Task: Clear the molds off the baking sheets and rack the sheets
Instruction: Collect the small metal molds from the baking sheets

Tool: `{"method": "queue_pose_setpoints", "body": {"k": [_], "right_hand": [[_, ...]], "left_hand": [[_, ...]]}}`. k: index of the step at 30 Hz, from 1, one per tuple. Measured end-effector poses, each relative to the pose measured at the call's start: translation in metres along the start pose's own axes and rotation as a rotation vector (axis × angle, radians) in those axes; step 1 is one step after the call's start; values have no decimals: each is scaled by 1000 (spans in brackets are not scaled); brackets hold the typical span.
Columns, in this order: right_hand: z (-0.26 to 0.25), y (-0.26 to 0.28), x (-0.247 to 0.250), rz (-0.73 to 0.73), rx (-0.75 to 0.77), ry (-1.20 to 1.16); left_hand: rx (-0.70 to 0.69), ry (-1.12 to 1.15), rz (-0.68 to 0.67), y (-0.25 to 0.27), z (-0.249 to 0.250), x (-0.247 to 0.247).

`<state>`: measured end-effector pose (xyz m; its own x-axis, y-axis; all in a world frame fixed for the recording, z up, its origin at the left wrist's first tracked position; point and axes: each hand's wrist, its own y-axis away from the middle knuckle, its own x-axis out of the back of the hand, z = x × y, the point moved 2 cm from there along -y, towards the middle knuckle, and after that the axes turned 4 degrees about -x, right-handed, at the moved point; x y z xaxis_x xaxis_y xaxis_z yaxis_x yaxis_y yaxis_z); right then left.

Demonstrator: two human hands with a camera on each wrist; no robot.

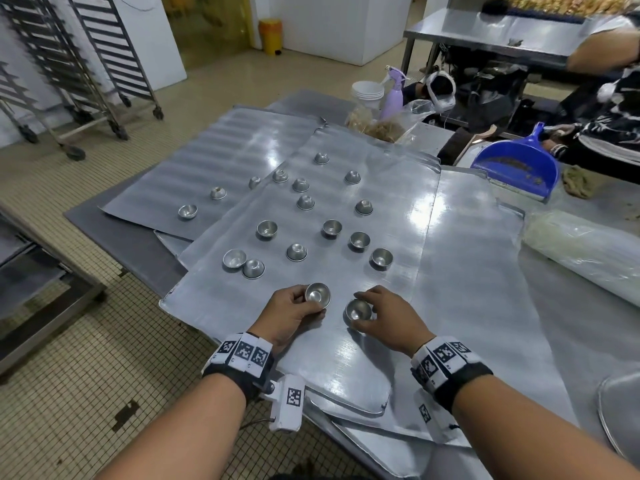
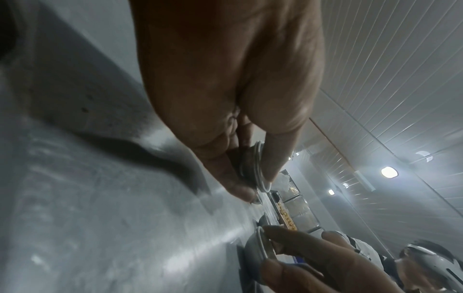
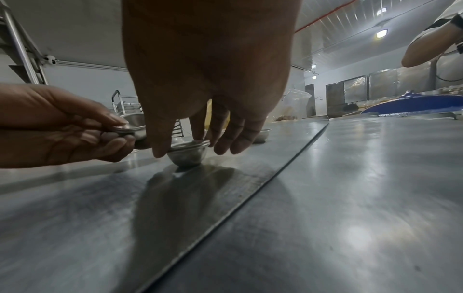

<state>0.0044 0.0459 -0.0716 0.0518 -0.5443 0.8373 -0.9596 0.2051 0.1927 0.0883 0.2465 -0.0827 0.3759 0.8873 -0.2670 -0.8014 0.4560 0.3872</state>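
Several small round metal molds [image 1: 267, 229] lie scattered over overlapping flat baking sheets [image 1: 388, 188] on a steel table. My left hand [image 1: 309, 305] pinches a mold [image 1: 318, 293] just above the near sheet; in the left wrist view it looks like two nested molds [image 2: 253, 168]. My right hand [image 1: 367, 306] pinches the rim of another upright mold [image 1: 357, 310] between thumb and fingers. That mold [image 3: 188, 156] still stands on the sheet [image 3: 100, 218] in the right wrist view. The two hands are close together near the sheet's front edge.
Wheeled sheet racks [image 1: 86, 64] stand on the floor at far left. A blue dustpan [image 1: 516, 168], purple spray bottle [image 1: 393, 95], stacked white bowls [image 1: 367, 93] and a bag of crumbs [image 1: 381, 123] crowd the table's back. A plastic roll [image 1: 581, 251] lies right; another person [image 1: 606, 98] works beyond.
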Motion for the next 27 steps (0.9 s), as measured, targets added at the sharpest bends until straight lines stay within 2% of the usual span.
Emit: {"method": "queue_pose_setpoints", "body": {"k": [6, 11, 14, 17, 19, 24, 27], "right_hand": [[-3, -2, 2, 9, -2, -1], [-9, -5, 8, 98, 13, -65], [-24, -8, 12, 179, 92, -168], [-47, -13, 5, 153, 210, -205], [-58, -17, -3, 141, 237, -155], [-67, -21, -7, 133, 229, -139], [-52, -18, 0, 162, 115, -135]], "left_hand": [[14, -24, 15, 5, 3, -1], [42, -27, 29, 8, 4, -1], [72, 69, 87, 7, 5, -2], [70, 199, 111, 8, 9, -7], [47, 188, 81, 9, 13, -10], [25, 103, 61, 9, 19, 1], [41, 77, 77, 3, 18, 10]]}}
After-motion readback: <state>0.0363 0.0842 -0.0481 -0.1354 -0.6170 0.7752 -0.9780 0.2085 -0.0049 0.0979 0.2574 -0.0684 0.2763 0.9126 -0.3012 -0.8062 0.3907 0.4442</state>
